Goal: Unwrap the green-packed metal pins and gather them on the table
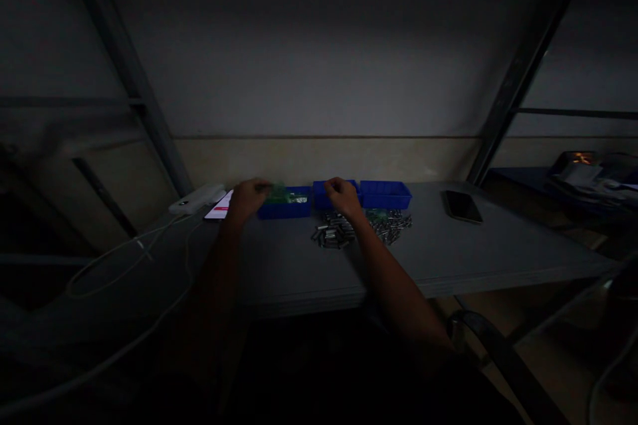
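Left hand (246,201) has its grip pinched on green plastic (278,193) by the left blue bin (285,212). Right hand (343,196) is curled at the middle bin (319,196), can't tell if its grip's holding anything.

there are two hands, the left hand (248,199) and the right hand (343,196). the blue bins (284,211) are three, standing on one worktop (289,265). the phones (462,206) are two, and the white device (199,199) is one. the green film (278,194) is seen in two places. the small metal pieces (336,232) are many, in one pile, too dark and overlapped to count exactly.
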A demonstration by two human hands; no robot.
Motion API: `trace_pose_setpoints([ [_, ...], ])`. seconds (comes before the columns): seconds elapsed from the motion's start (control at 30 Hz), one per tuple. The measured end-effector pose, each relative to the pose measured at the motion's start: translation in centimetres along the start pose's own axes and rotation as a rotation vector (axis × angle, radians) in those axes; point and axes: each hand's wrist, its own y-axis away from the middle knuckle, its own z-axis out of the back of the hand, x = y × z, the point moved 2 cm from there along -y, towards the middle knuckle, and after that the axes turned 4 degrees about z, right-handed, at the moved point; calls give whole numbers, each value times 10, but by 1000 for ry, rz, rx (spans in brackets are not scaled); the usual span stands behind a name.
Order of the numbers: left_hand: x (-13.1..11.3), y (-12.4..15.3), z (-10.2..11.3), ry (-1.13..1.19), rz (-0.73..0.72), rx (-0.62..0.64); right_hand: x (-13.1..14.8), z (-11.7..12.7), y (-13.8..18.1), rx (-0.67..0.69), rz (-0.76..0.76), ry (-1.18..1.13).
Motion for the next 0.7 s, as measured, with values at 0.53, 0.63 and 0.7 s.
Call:
trace_pose_setpoints([
  [0.53,8,14,0,33,-43,-29,1,-1,1,-14,18,-21],
  [0.63,8,13,-7,-26,-67,19,0,-2,0,-13,24,-26],
  [0.7,6,14,-12,-78,-67,42,0,-3,0,-4,20,-23],
])
